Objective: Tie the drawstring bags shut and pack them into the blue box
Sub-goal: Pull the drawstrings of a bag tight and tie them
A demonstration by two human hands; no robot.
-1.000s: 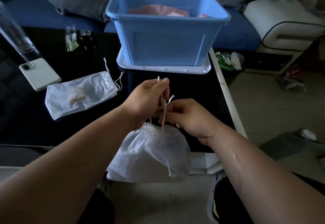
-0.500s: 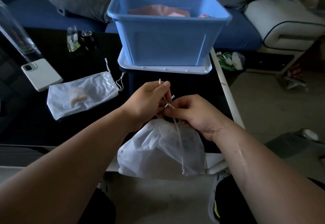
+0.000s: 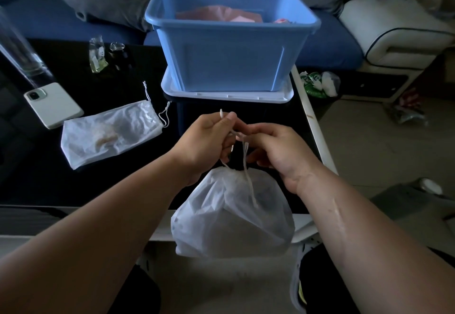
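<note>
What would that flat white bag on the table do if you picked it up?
The flat white drawstring bag would probably flop and sag, since its thin fabric is crumpled. It likely feels light: it lies nearly flat on the black table. Its loose cords would likely dangle.

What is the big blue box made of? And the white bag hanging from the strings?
The blue box looks like smooth moulded plastic: even colour, rolled rim, slight sheen. The white bag seems to be thin, half see-through fabric or film; it crinkles and a dark shape shows through.
</note>
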